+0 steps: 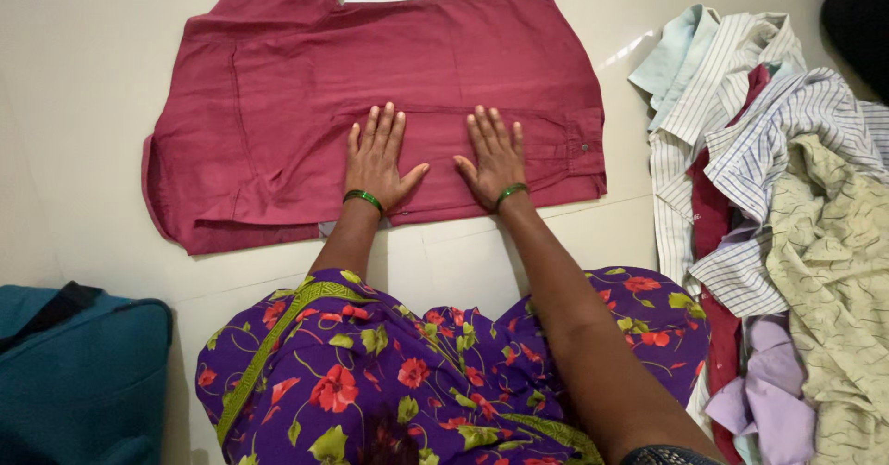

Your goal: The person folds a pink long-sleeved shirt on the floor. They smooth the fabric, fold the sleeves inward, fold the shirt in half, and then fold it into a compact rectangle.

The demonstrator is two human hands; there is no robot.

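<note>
Purple floral garment (pixel 407 382) on the person's lap fills the foreground, beside a teal bag (pixel 79 372). Both hands lie palm-down on a maroon shirt (pixel 306 104) spread flat on the pale tiled floor (pixel 74 67): left hand (pixel 378 161) and right hand (pixel 495 159) side by side near its lower edge, fingers extended and slightly spread, gripping nothing, apparently pressing the fabric smooth. Unfolded clothes, striped shirts (pixel 750 131) and a cream printed garment (pixel 838 270), are heaped at right.

Glossy white tile floor (pixel 83 76), teal bag (pixel 79 372)
</note>
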